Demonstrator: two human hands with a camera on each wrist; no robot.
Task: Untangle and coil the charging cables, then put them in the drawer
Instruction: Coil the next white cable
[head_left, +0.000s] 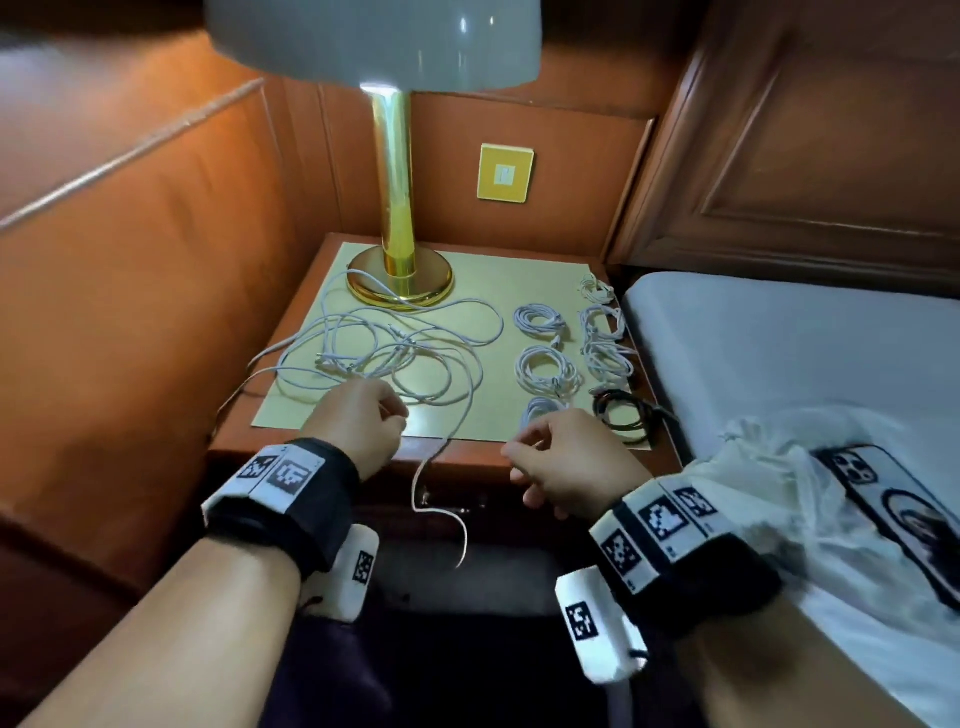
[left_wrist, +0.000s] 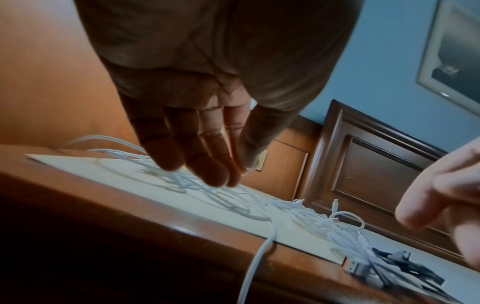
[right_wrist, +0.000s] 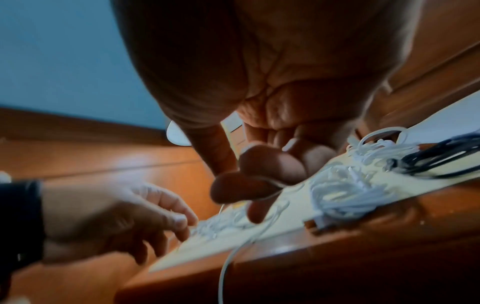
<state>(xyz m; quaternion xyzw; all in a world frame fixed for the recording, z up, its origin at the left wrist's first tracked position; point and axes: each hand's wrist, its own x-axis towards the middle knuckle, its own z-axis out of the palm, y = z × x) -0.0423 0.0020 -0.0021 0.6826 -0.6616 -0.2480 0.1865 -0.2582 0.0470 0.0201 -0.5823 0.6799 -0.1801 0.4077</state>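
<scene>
A loose tangle of white charging cables (head_left: 384, 353) (left_wrist: 221, 195) sprawls over the left half of the nightstand's yellow mat (head_left: 498, 280). One strand (head_left: 414, 491) (left_wrist: 259, 253) (right_wrist: 226, 265) hangs over the front edge. Several coiled white cables (head_left: 545, 366) and a black coil (head_left: 623, 415) (right_wrist: 436, 158) lie on the right half. My left hand (head_left: 395, 415) (left_wrist: 233, 174) hovers over the tangle, fingers hanging relaxed and holding nothing. My right hand (head_left: 524, 452) (right_wrist: 259, 185) is loosely curled beside the nearest white coil (head_left: 540, 408) (right_wrist: 345, 197), and I see nothing held in it. The dark drawer front (head_left: 493, 504) sits below the edge.
A brass lamp base (head_left: 397, 280) stands at the back of the nightstand, with a yellow wall switch (head_left: 505, 172) behind it. Wood panelling closes the left side. To the right is a bed (head_left: 779, 338) with a plastic bag (head_left: 769, 467) and a phone (head_left: 893, 499).
</scene>
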